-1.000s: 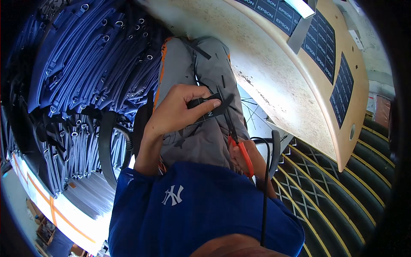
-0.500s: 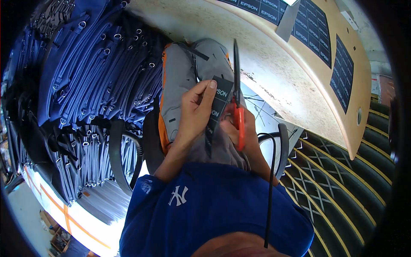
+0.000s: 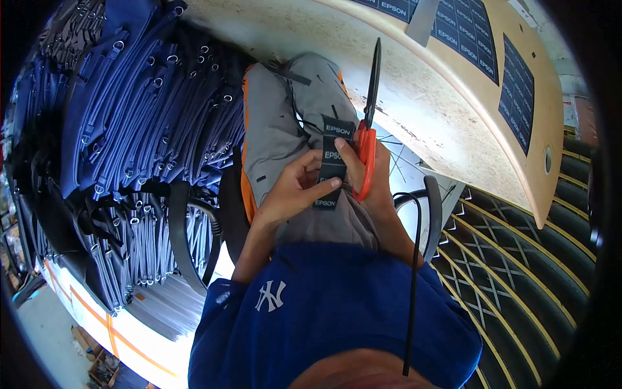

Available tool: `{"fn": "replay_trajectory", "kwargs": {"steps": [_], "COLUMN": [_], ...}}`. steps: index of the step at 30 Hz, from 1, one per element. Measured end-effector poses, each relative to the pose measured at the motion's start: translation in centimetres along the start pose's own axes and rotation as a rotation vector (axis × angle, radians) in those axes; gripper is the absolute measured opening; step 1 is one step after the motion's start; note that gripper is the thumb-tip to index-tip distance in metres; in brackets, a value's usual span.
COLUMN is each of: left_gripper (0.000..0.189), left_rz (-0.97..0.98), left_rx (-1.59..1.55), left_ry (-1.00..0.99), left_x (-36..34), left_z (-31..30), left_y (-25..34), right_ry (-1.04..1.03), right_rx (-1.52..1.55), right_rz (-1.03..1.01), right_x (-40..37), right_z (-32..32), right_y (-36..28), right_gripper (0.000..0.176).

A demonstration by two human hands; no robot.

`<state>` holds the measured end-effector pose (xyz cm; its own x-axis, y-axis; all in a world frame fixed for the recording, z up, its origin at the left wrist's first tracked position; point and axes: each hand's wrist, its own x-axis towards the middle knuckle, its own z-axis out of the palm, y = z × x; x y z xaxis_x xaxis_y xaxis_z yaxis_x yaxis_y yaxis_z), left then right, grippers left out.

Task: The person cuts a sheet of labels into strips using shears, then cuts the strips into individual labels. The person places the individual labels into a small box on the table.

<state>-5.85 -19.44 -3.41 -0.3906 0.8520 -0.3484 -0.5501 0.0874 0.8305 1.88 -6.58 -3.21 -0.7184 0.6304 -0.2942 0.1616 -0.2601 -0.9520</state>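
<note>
A black strip of woven labels [image 3: 338,129], printed EPSON in white, is held upright above my lap. My left hand [image 3: 285,194] pinches its lower part, thumb across the front. Higher on the strip rests the thumb of my right hand [image 3: 377,185]. That same hand also grips the red-handled scissors [image 3: 367,159], whose dark blades look closed and point away from me, clear of the strip. The fingers of my right hand are partly hidden behind the handles.
A tan board table [image 3: 466,129] bears sheets of EPSON labels [image 3: 516,97] and a grey metal strip [image 3: 422,23]. Blue straps with metal rings [image 3: 129,123] hang in stacks at left. Chair armrests [image 3: 430,211] flank me; a black cable [image 3: 413,285] hangs in front.
My left hand has moved down the strip. My right thumb now presses on its upper part. The strip faces me more squarely, and the scissors have tilted right.
</note>
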Motion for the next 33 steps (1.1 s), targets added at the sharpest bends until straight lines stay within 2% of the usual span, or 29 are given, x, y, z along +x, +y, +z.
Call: {"fn": "replay_trajectory", "kwargs": {"steps": [4, 6, 7, 10, 12, 13, 15, 16, 18, 21, 24, 27, 29, 33], "left_gripper": [0.028, 0.023, 0.023, 0.032, 0.043, 0.043, 0.057, 0.057, 0.051, 0.043, 0.037, 0.04, 0.043, 0.05], "left_rz": [-0.02, -0.15, -0.149, -0.046, 0.136, 0.136, 0.294, 0.296, 0.264, 0.199, 0.172, 0.168, 0.155, 0.186], "left_rx": [0.007, 0.134, 0.135, 0.122, 0.324, 0.326, 0.306, 0.309, 0.134, 0.249, 0.226, 0.201, 0.183, 0.207], "left_ry": [-0.032, -0.083, -0.084, -0.151, 0.075, 0.073, 0.209, 0.208, 0.082, 0.015, -0.012, 0.032, 0.066, 0.057], "left_x": [-0.1, -0.5, -0.6, -0.7, -0.7, -0.4, 0.7, 1.2, 2.0, 2.2, 1.8, 1.5, 1.3, 1.4], "left_z": [-0.9, -1.4, -1.8, -2.2, -1.5, -1.0, -0.4, -0.6, -0.9, -0.8, -1.1, -0.9, -0.8, -1.6], "left_y": [-1.1, -0.5, -0.8, -1.1, 0.2, 0.6, 1.2, 1.4, 1.5, 2.1, 1.7, 1.4, 1.5, 1.9], "right_ry": [0.106, 0.11, 0.115, 0.138, 0.117, 0.09, 0.05, 0.011, -0.014, -0.047, -0.086, -0.096, -0.15, -0.157], "right_rx": [0.153, 0.158, 0.164, 0.182, 0.189, 0.194, 0.152, 0.109, 0.083, 0.089, 0.029, 0.095, -0.162, -0.166], "right_rz": [0.15, 0.156, 0.161, 0.193, 0.196, 0.202, 0.196, 0.19, 0.174, 0.153, 0.166, 0.145, 0.057, 0.011], "right_x": [0.4, 0.6, 0.6, 0.7, 0.4, 0.2, 0.0, -0.2, -0.6, -0.8, -1.0, -1.4, -1.5, -2.7], "right_z": [0.5, 0.4, 0.2, -0.4, -0.3, -0.3, -0.3, -0.4, -0.2, -0.3, -0.9, -0.8, -1.6, -3.2], "right_y": [0.3, 0.4, 0.4, 0.8, -0.2, -0.5, -0.3, -0.3, -0.5, -0.2, 0.8, 0.2, 0.9, 1.7], "right_gripper": [0.023, 0.024, 0.026, 0.026, 0.021, 0.019, 0.019, 0.019, 0.018, 0.016, 0.017, 0.019, 0.023, 0.034]}}
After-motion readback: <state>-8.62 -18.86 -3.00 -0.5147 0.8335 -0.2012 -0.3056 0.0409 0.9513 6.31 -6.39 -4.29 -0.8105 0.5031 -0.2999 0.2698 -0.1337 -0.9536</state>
